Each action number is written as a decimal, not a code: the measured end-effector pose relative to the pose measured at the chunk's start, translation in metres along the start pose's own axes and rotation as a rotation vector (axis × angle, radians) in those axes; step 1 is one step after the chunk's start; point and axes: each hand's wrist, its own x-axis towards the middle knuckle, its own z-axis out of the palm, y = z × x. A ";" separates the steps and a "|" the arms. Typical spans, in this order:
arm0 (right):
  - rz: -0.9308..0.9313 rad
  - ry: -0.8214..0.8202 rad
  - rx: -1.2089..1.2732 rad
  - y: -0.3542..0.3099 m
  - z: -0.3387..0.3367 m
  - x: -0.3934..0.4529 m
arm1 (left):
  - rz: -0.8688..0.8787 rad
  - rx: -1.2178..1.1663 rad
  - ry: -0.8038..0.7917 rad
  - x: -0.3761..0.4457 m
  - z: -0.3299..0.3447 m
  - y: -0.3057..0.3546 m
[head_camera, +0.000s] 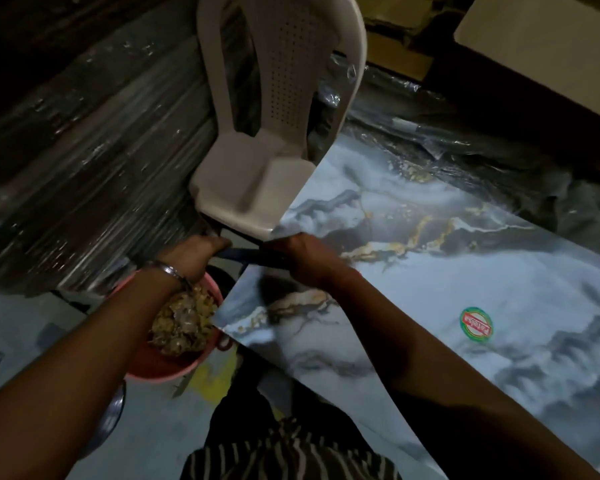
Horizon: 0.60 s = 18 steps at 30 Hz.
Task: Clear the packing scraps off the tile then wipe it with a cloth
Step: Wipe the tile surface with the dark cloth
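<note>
Head view, from the left: stacks wrapped in clear plastic film (84, 161) fill the dim left side. In front of them a pink tub (174, 365) sits on the floor, heaped with yellowish packing scraps (184, 320). The left forearm crosses above the tub, a metal bangle (168, 271) on the wrist. The left hand (194, 252) is curled around one end of a dark strip (243, 256), which may be a cloth or a strap; the light is too low to say which. That strip runs across the gap to the right hand (298, 256), whose fingers are also closed on it, right at the near left edge of the tile (465, 271).

Just beyond both hands stands a pale plastic chair (257, 188), its seat corner close to the tile's far left corner. The tile is a large glossy slab with blue-grey marbling and gold veins, lying slanted across the right half of the view, its lower left corner overlapping the tub's rim. The right forearm lies over the tile's near part. Well to the right of the hands a round green and red sticker (476, 322) is stuck on the tile's surface. Crumpled plastic sheeting (499, 147) lies beyond the tile's far edge. Striped clothing (284, 452) shows at the bottom.
</note>
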 end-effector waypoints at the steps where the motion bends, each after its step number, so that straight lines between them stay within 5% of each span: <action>1: -0.006 0.002 0.009 0.003 -0.002 0.015 | 0.007 0.017 0.004 0.017 -0.003 -0.014; 12: 0.139 0.113 0.054 0.072 -0.023 0.196 | 0.120 -0.021 0.124 0.185 -0.055 -0.118; 18: 0.256 0.271 -0.179 0.106 -0.018 0.256 | 0.224 0.072 0.276 0.267 -0.060 -0.144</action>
